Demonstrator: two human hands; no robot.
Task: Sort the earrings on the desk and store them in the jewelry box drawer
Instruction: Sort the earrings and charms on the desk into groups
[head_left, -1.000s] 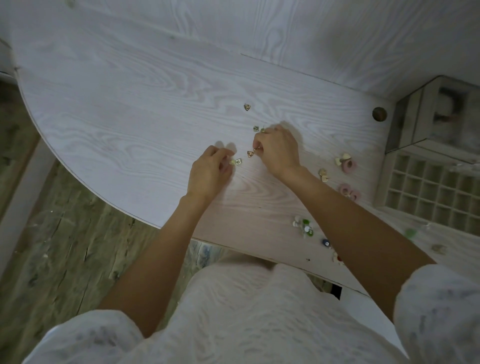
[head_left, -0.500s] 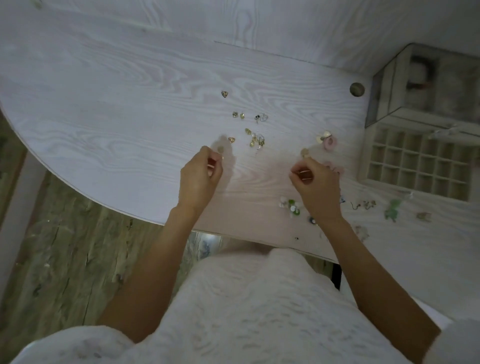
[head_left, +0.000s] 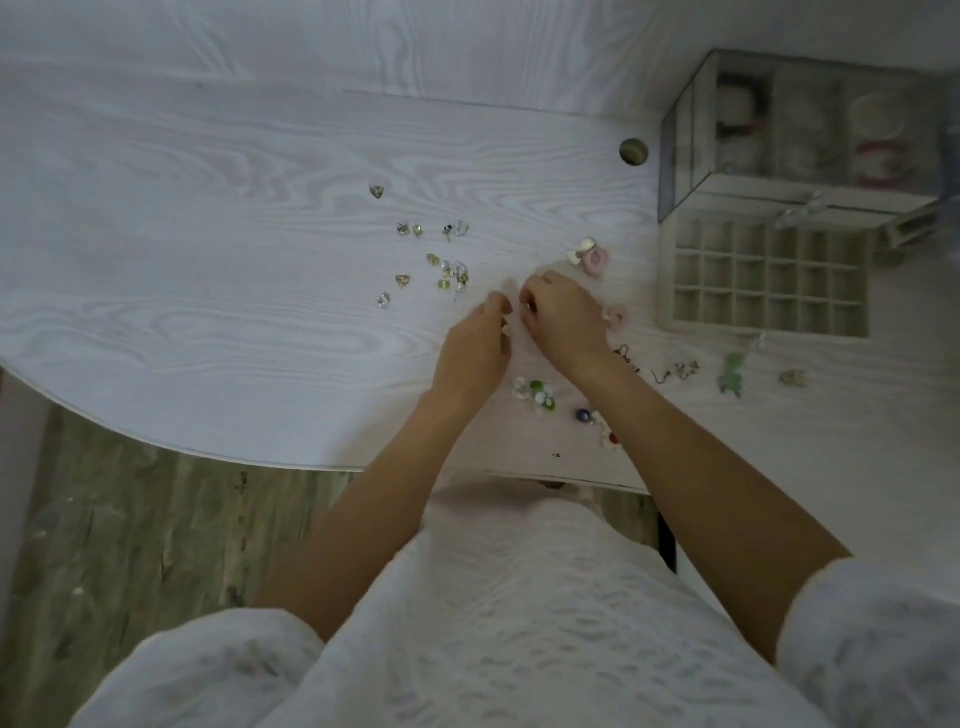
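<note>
Several small gold and clear earrings (head_left: 448, 274) lie scattered on the white desk (head_left: 208, 291), left of my hands. Pink round earrings (head_left: 595, 258) lie right of them, and green and white ones (head_left: 537, 393) near the front edge. My left hand (head_left: 475, 348) and my right hand (head_left: 563, 317) meet at the desk's middle, fingertips pinched close together. A small pale earring shows at my left fingertips. What my right fingers hold is hidden. The jewelry box (head_left: 800, 130) stands at the right, with its compartmented drawer (head_left: 763, 278) pulled out.
More earrings (head_left: 675, 370), a green piece (head_left: 731, 371) and a small gold piece (head_left: 792, 378) lie in front of the drawer. A round cable hole (head_left: 633, 151) sits left of the box. The desk's curved front edge drops to a wood floor (head_left: 130, 519).
My right hand went right to the earrings near the pink ones, then came back left. My left hand moved right, and both hands now meet with fingertips together.
</note>
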